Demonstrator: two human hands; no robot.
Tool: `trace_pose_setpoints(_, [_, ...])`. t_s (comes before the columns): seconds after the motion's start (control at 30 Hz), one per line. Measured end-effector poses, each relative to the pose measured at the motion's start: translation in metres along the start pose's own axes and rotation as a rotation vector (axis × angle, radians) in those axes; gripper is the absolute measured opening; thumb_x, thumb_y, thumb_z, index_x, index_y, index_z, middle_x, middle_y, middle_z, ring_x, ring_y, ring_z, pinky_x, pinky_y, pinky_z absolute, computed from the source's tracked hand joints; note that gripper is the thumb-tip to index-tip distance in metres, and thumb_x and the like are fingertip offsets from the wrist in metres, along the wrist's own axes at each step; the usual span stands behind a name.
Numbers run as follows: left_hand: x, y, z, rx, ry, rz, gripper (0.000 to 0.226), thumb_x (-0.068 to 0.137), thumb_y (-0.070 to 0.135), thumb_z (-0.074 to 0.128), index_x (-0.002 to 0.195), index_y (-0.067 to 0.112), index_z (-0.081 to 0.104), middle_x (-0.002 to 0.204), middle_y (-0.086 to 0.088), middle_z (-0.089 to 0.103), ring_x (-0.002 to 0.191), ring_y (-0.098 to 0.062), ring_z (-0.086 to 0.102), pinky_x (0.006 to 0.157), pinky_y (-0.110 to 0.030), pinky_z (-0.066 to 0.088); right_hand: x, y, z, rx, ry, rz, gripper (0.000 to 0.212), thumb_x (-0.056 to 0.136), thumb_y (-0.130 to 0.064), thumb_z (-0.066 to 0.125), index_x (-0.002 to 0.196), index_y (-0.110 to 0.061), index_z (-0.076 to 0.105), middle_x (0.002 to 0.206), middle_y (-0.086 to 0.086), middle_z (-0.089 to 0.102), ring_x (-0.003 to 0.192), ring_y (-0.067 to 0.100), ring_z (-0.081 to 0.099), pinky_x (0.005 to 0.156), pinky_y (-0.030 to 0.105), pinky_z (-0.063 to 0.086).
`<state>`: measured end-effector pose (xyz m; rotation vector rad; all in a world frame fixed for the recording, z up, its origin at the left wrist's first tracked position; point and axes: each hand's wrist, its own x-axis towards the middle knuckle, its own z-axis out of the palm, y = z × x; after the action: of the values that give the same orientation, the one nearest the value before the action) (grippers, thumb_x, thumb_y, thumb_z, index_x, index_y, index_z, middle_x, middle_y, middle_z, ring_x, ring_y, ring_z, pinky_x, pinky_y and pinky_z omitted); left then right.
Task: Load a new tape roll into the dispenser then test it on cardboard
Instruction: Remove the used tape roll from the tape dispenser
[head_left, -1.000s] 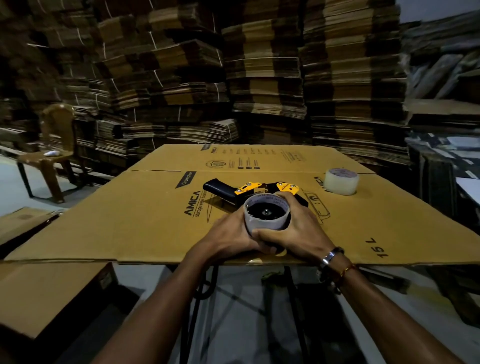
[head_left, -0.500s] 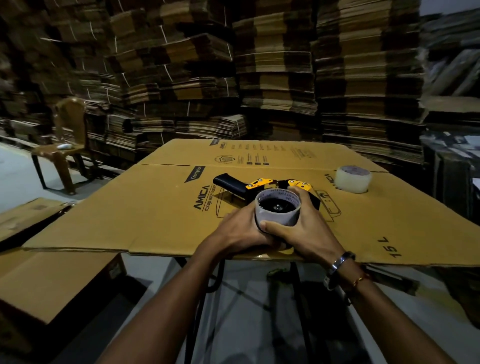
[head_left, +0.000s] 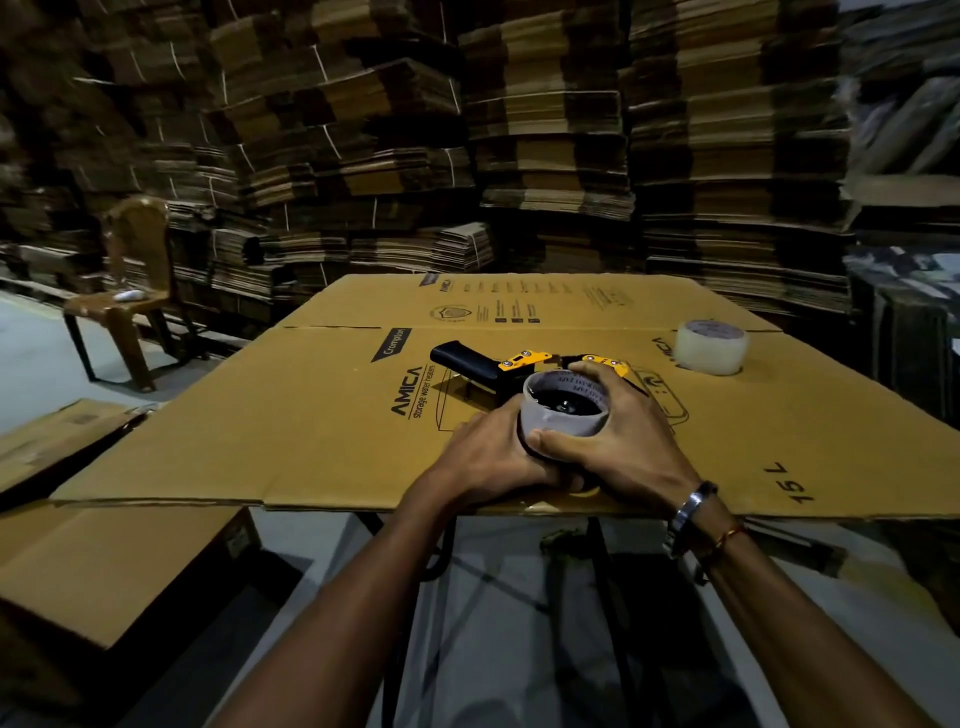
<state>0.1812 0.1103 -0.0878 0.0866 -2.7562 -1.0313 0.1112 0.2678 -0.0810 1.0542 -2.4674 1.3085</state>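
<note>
A black and yellow tape dispenser (head_left: 485, 364) lies on its side on a flattened cardboard sheet (head_left: 322, 415) printed with AMICA. A grey tape core (head_left: 563, 422) sits on the dispenser's wheel, open end up. My left hand (head_left: 488, 457) grips the core from the left and below. My right hand (head_left: 618, 431) wraps it from the right, fingers over the far rim and thumb on the near wall. A full roll of clear tape (head_left: 710, 346) stands on the sheet to the far right, apart from both hands.
Tall stacks of flattened cartons (head_left: 545, 130) wall in the back. A brown plastic chair (head_left: 130, 291) stands at the left. More cardboard (head_left: 104, 561) lies low at the near left. The table's dark metal legs (head_left: 608, 597) show under the sheet's near edge.
Both hands keep the same hold on the core. The view has shifted slightly, so the sheet and dispenser sit further right in frame.
</note>
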Motion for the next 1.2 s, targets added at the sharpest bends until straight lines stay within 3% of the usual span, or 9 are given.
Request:
trace_pose_setpoints(0.27, [0.004,-0.004,0.004,0.01,0.018,0.023,0.092,0.055,0.068,0.079,0.137,0.048,0.043,0.127,0.019,0.065,0.113,-0.015,0.063,0.096,-0.045,0.051,0.01,0.007,-0.01,0.073,-0.136,-0.019,0.076,0.063,-0.049,0.087,0.131,-0.037,0.054,0.125,-0.014,0.067,0.116,0.005,0.063,0.101,0.041,0.052])
trace_pose_setpoints(0.37, [0.003,-0.004,0.003,0.015,0.011,0.025,0.088,0.057,0.066,0.077,0.137,0.048,0.045,0.125,0.018,0.066,0.111,-0.016,0.063,0.095,-0.045,0.051,0.01,0.004,-0.01,0.049,-0.127,-0.033,0.074,0.063,-0.051,0.085,0.129,-0.037,0.055,0.122,-0.016,0.067,0.112,0.002,0.064,0.099,0.036,0.053])
trace_pose_setpoints(0.5, [0.0,-0.002,0.002,-0.009,0.014,0.045,0.086,0.062,0.062,0.075,0.14,0.045,0.043,0.128,0.015,0.065,0.111,-0.016,0.063,0.095,-0.045,0.052,0.006,-0.009,-0.005,-0.034,-0.025,-0.034,0.049,0.067,-0.049,0.084,0.107,-0.047,0.055,0.106,-0.027,0.063,0.098,-0.007,0.061,0.084,0.019,0.049])
trace_pose_setpoints(0.57, [0.001,-0.003,0.002,-0.014,0.018,0.037,0.088,0.06,0.067,0.072,0.141,0.045,0.043,0.128,0.015,0.065,0.111,-0.016,0.064,0.095,-0.046,0.052,0.004,-0.014,-0.001,-0.076,0.026,-0.001,0.063,0.065,-0.06,0.079,0.12,-0.037,0.057,0.118,-0.014,0.066,0.108,0.01,0.063,0.088,0.029,0.052])
trace_pose_setpoints(0.63, [0.001,-0.005,0.004,-0.021,0.021,0.015,0.09,0.057,0.07,0.07,0.14,0.045,0.044,0.127,0.014,0.066,0.111,-0.018,0.064,0.095,-0.046,0.052,0.0,-0.017,-0.001,-0.144,0.025,0.054,0.095,0.067,-0.069,0.076,0.145,-0.025,0.044,0.141,-0.001,0.057,0.125,0.022,0.056,0.1,0.038,0.05])
trace_pose_setpoints(0.7, [0.002,-0.007,0.005,-0.027,0.02,0.006,0.09,0.056,0.069,0.068,0.139,0.043,0.046,0.128,0.011,0.067,0.113,-0.021,0.064,0.096,-0.046,0.052,-0.001,-0.021,-0.001,-0.212,0.011,0.092,0.117,0.066,-0.074,0.074,0.157,-0.021,0.023,0.156,0.003,0.041,0.136,0.025,0.046,0.107,0.04,0.044])
trace_pose_setpoints(0.77, [0.003,-0.009,0.004,-0.028,0.019,0.008,0.089,0.056,0.068,0.066,0.139,0.042,0.046,0.129,0.011,0.067,0.112,-0.021,0.064,0.096,-0.045,0.053,-0.001,-0.022,0.003,-0.228,0.017,0.082,0.124,0.065,-0.072,0.076,0.159,-0.021,0.014,0.16,0.003,0.035,0.14,0.025,0.041,0.108,0.038,0.041])
trace_pose_setpoints(0.97, [0.003,-0.007,0.003,-0.023,0.02,0.03,0.09,0.059,0.067,0.068,0.141,0.04,0.045,0.128,0.012,0.067,0.113,-0.017,0.065,0.097,-0.044,0.052,-0.002,-0.005,0.009,-0.006,0.081,-0.001,0.104,0.067,-0.046,0.088,0.152,-0.024,0.031,0.147,0.0,0.049,0.129,0.019,0.051,0.104,0.033,0.045])
trace_pose_setpoints(1.2, [0.007,-0.012,0.006,-0.02,0.034,0.024,0.091,0.058,0.062,0.076,0.14,0.045,0.042,0.126,0.017,0.067,0.112,-0.014,0.064,0.096,-0.043,0.053,-0.001,0.006,0.006,0.041,0.053,-0.109,0.093,0.066,-0.041,0.09,0.143,-0.028,0.04,0.137,-0.007,0.054,0.123,0.014,0.055,0.103,0.038,0.049])
